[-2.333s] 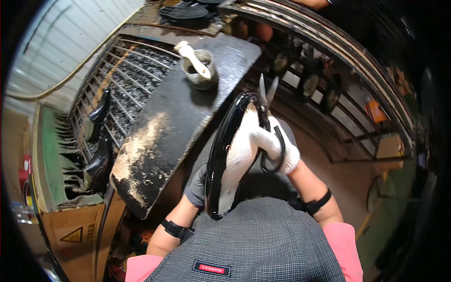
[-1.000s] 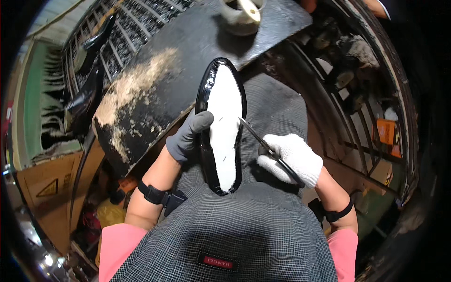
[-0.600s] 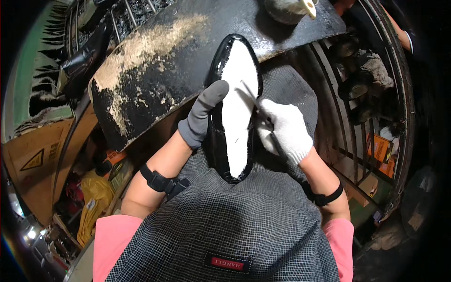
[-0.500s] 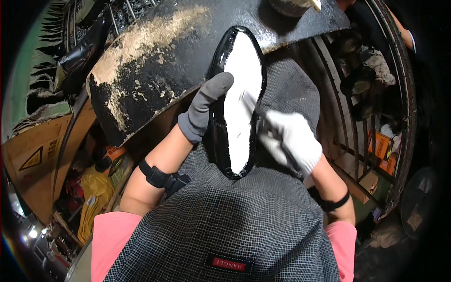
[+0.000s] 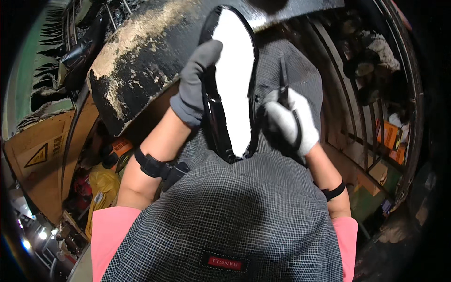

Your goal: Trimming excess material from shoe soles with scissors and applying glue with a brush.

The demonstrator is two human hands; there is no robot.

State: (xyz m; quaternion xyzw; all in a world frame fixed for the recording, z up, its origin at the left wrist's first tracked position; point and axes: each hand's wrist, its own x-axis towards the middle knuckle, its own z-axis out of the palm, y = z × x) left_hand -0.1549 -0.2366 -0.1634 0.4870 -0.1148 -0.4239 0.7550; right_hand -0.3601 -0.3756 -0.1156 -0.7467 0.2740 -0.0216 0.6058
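A glossy black shoe upper (image 5: 213, 117) with a bright white sole face (image 5: 233, 84) stands lengthwise over my lap, sole side toward me. My left hand (image 5: 195, 77), in a grey glove, holds its left edge, thumb on the white face. The shoe's lower end touches my checked apron (image 5: 225, 202). To its right, apart from it, my right hand (image 5: 296, 117), in a white knitted glove, is closed round a slim dark tool (image 5: 283, 77). The tool has a narrow tip pointing away from me and a curved black handle; its exact kind is unclear.
Beyond the shoe lies a worn black bench surface (image 5: 141, 61) with peeling tan patches. A black shoe (image 5: 84, 56) sits at the far left, above a cardboard box (image 5: 35, 150). A metal rack (image 5: 350, 103) with dark items and orange boxes (image 5: 390, 136) stands at the right.
My right hand has drawn the tool off the white sole face, its tip now pointing away. The shoe has shifted slightly up and left. Small dark marks on the white face no longer show.
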